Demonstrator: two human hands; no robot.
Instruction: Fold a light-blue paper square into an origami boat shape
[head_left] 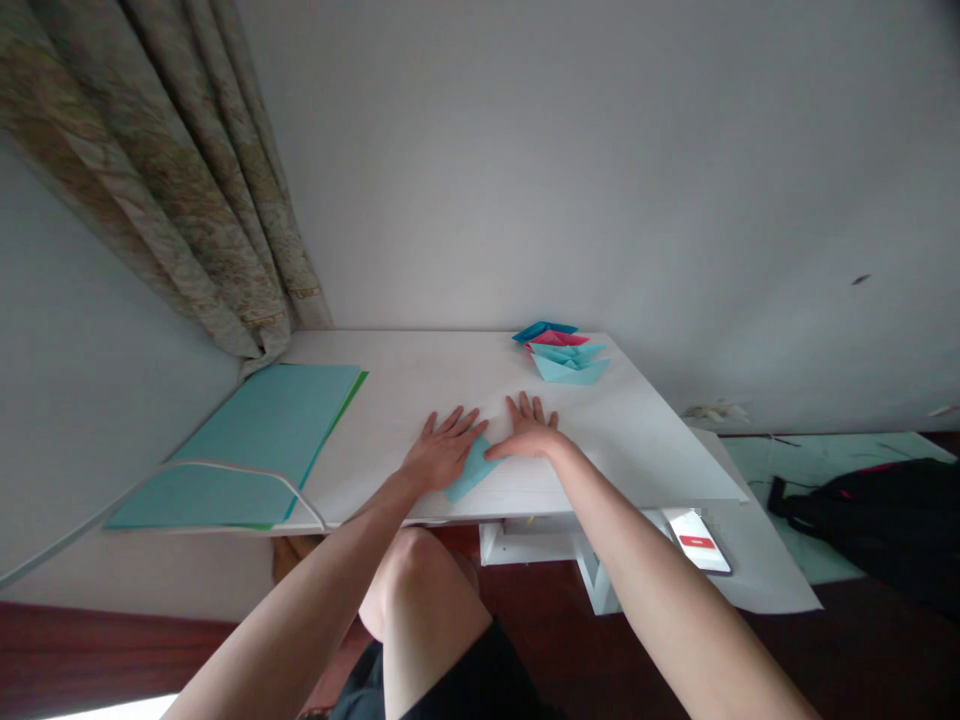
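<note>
A small folded piece of light blue paper (470, 474) lies on the white table near its front edge. My left hand (444, 450) rests flat over the paper's left side, fingers stretched out and pointing away from me. My right hand (529, 430) is on the other side, its fingers spread on the table and its thumb reaching onto the paper's upper right edge. Part of the paper is hidden under the left hand.
Folded paper boats stand at the table's back right: light blue (571, 368), pink (556, 341) and dark blue (541, 330). Blue paper sheets (255, 430) lie at left, crossed by a white cable (225, 465). A phone (699, 541) lies at right; a black bag (885, 520) is beyond.
</note>
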